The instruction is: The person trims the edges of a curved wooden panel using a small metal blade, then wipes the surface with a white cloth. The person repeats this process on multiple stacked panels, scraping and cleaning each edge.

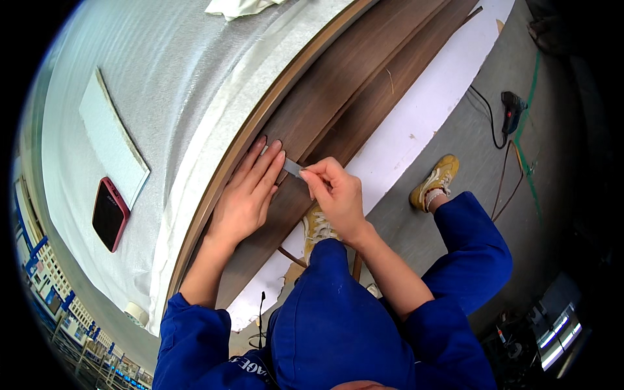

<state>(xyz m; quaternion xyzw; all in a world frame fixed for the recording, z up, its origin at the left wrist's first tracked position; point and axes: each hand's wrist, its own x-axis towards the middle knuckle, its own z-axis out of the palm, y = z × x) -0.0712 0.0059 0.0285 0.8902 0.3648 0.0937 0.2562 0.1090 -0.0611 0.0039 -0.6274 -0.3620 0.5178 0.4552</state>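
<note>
My left hand (242, 200) lies flat with its fingers stretched out on a long brown wood-grain panel (344, 81), close to the panel's raised edge (224, 156). Between finger and thumb my right hand (338, 198) pinches a thin, flat grey strip (292, 168). One end of the strip reaches toward my left fingertips, over a joint in the brown surface. Whether it is a blade or a piece of edging, I cannot tell.
Left of the panel, a surface covered in white sheeting bears a red-edged phone (110, 214) and a pale flat board (114, 133). A white board (416, 123) runs along the panel's right side. On the grey floor lies a corded black heat gun or drill (512, 112).
</note>
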